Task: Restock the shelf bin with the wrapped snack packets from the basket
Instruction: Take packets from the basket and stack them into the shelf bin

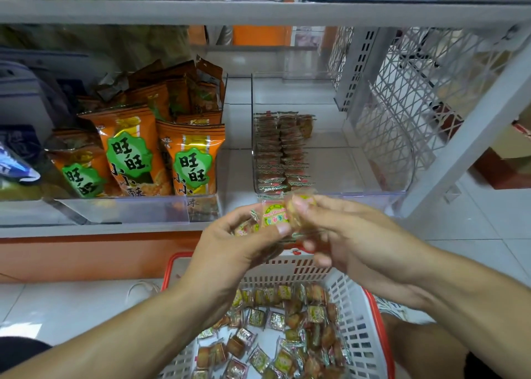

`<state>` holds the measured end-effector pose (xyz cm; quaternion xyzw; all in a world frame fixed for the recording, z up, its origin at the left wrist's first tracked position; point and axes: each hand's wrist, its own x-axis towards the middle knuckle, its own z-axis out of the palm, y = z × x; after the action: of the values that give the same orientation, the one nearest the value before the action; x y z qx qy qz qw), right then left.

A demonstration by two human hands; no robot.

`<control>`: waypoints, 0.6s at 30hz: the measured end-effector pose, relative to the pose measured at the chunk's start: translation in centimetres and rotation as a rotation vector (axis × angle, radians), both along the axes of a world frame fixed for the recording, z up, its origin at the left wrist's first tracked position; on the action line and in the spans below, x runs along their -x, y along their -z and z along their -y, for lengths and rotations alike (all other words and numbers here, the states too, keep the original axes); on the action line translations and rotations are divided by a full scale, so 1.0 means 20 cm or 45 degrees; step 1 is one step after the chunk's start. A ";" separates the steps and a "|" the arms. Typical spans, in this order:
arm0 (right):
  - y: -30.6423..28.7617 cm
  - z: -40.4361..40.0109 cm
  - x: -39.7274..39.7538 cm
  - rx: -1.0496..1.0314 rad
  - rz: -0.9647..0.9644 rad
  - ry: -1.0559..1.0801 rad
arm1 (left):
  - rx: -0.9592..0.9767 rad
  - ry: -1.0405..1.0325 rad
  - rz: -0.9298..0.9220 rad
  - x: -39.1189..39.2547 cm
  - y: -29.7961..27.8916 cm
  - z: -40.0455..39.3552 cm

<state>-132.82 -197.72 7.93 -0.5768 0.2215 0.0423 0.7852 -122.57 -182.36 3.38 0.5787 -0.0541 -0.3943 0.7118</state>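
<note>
I am between the pick and the place: both my hands are raised above the white slotted plastic basket with the red rim [356,315], just in front of the clear acrylic shelf bin [359,189], and they are squaring up a small bunch of wrapped snack packets. My left hand [238,246] curls round a few small square packets in clear wrap with yellow-green and pink labels [271,216], thumb pressed on the face of the front one, while my right hand [339,232] pinches the same bunch from the other side with fingertips bent over its top edge. The bin already holds two neat rows of packets standing on edge [280,154] along its left side, with bare floor to their right. Many loose packets [287,332] lie scattered on the basket's bottom, so I judge the job well short of finished. Next I need to carry this bunch forward over the bin's low front lip and set it down on edge at the near end of the rows, keeping the faces aligned so the stack does not topple
</note>
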 end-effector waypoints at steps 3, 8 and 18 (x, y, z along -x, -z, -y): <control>0.03 -0.02 0.00 -0.090 0.041 0.095 | 0.030 -0.040 -0.027 0.00 0.00 0.00; 0.06 -0.02 0.00 -0.044 -0.003 0.126 | 0.089 -0.056 -0.067 0.00 -0.02 0.00; 0.05 -0.02 -0.01 0.031 -0.040 0.213 | 0.094 -0.004 0.006 0.00 -0.05 0.00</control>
<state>-132.72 -197.38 6.94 -0.5648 0.2817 -0.0172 0.7754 -122.66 -182.41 4.38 0.5532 -0.0693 -0.3894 0.7332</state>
